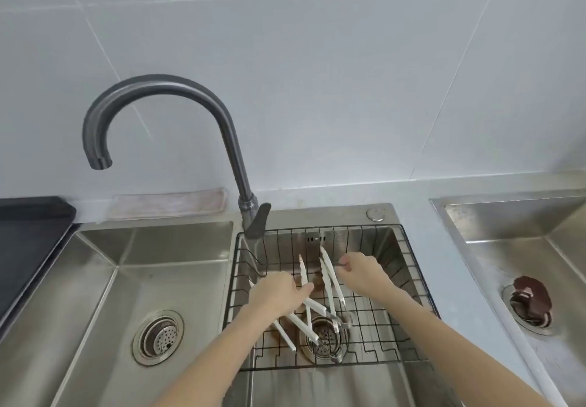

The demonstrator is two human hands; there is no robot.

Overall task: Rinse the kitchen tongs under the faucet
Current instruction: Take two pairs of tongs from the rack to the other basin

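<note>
Several white kitchen tongs (329, 283) lie crossed in a black wire basket (390, 314) that sits in the right sink basin. My left hand (276, 292) rests on the left tongs (304, 275), its fingers closed over their arms. My right hand (361, 272) hovers at the basket's back right, fingers curled and pinched near the tip of the right tongs. The grey gooseneck faucet (158, 89) arches over the left basin (133, 280); its spout (100, 161) shows no water. Its lever (258, 219) stands at the base.
A steel strainer (323, 335) lies under the basket. The left basin has a drain (158, 337). A folded cloth (171, 203) lies behind it. A black cooktop (28, 241) is at far left. A third basin (523, 248) with a brown stopper (531, 299) is at right.
</note>
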